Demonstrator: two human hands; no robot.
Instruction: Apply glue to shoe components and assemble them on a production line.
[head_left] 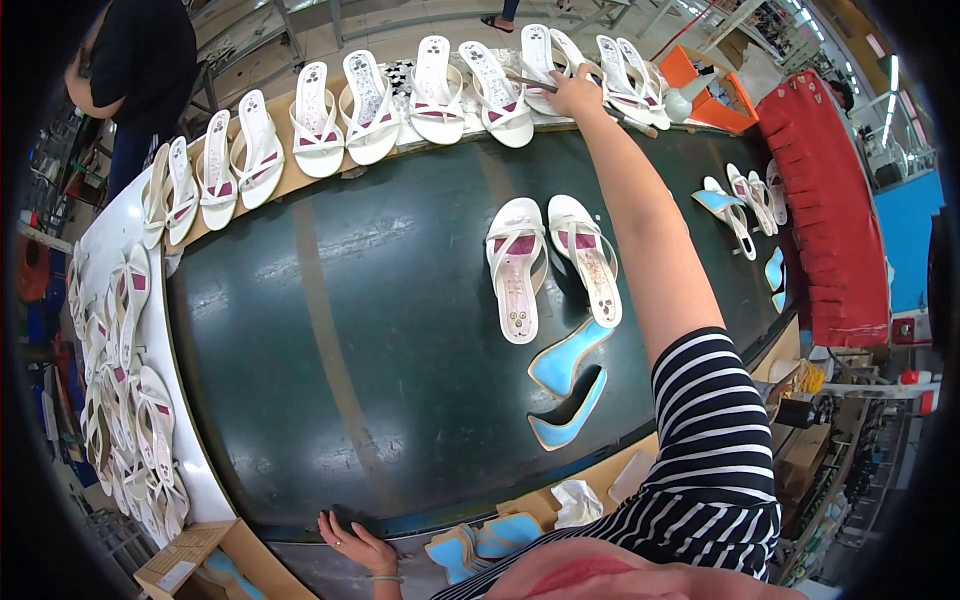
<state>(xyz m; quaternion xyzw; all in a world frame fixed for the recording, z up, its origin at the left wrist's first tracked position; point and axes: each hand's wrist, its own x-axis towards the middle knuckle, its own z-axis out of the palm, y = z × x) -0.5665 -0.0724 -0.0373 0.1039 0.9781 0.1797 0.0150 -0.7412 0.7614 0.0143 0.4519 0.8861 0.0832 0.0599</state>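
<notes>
At the far ledge, the right hand reaches among a row of white strappy heeled sandals, fingers bent at a thin dark stick; whether they pinch it, I cannot tell. At the near edge of the dark green conveyor belt is the left hand, fingers spread, holding nothing.

Between the hands, nearer the right forearm, a pair of white sandals with magenta insole patches lies on the belt, with two glossy light-blue wedge-shaped pieces just beside it on the near side.

Left of the left hand, an open brown cardboard box holds light-blue pieces. Beyond the right hand, to its right, stands an orange bin, its contents too small to tell, with a pale rounded bottle beside it. Along the left side, more white sandals lie heaped on a white surface.
</notes>
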